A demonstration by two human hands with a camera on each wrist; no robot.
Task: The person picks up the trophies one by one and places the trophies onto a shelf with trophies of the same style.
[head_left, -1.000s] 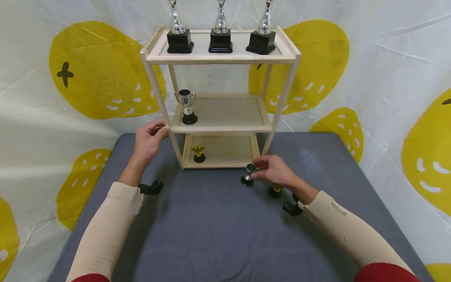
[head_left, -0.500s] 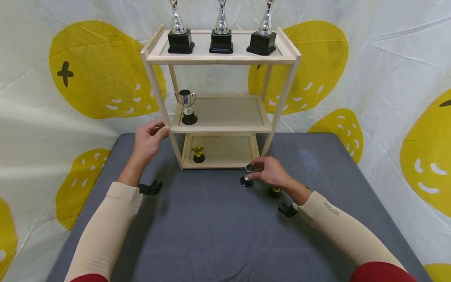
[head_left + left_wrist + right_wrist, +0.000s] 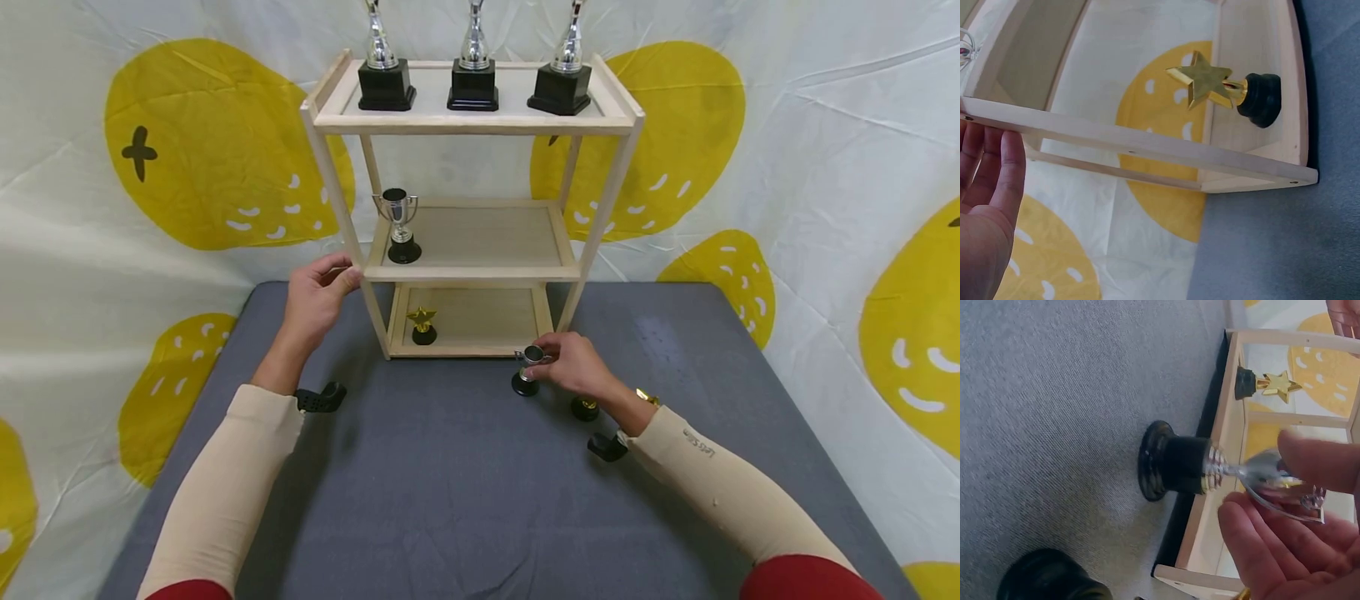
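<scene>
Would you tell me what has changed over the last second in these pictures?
Very little. The right hand has drawn slightly nearer the shelf unit with the small silver cup, fingers now round its bowl; its base is still on the grey mat. The left hand stays at the shelf's left post.

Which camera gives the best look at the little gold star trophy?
The left wrist view: the gold star trophy fills it large and sharp. The head view shows it tiny on the bottom shelf; the right wrist view catches it small at the edge.
</scene>
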